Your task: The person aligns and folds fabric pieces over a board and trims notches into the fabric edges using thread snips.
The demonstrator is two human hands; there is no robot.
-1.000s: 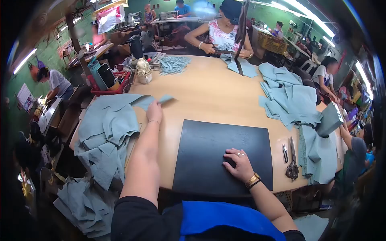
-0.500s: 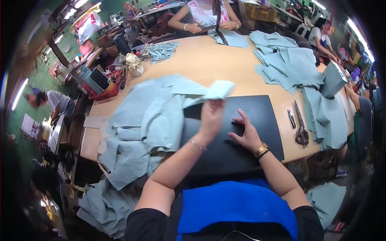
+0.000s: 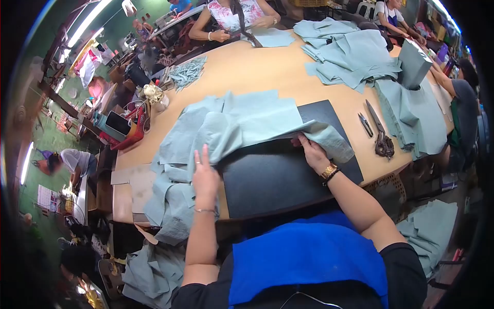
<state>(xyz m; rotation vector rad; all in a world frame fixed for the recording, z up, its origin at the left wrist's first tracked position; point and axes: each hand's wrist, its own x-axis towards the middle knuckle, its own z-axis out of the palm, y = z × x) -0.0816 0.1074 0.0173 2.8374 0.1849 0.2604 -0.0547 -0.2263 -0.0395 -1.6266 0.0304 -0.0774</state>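
A large pale blue-green sheet of material [image 3: 262, 116] lies partly over the black mat [image 3: 272, 180], its right end lifted and curled. My right hand [image 3: 313, 153] grips the sheet's near edge over the mat's right half, the fingertips partly under it. On the left, my left hand [image 3: 205, 175] has its fingers stretched out against the heaped blue-green material, beside the mat's left edge. More of that material hangs over the table's near left edge.
Large scissors [image 3: 380, 129] and a small cutter [image 3: 365, 125] lie right of the mat. Folded blue-green stacks [image 3: 350, 56] and a box [image 3: 413, 64] stand farther right. Scraps [image 3: 188, 72], a pot [image 3: 156, 98] and a red basket [image 3: 135, 135] are back left. A person [image 3: 236, 20] sits across the table.
The sheet has been drawn rightward across the mat. My right hand has taken hold of its edge, while my left hand has let go of the corner and moved back left. The view has shifted.
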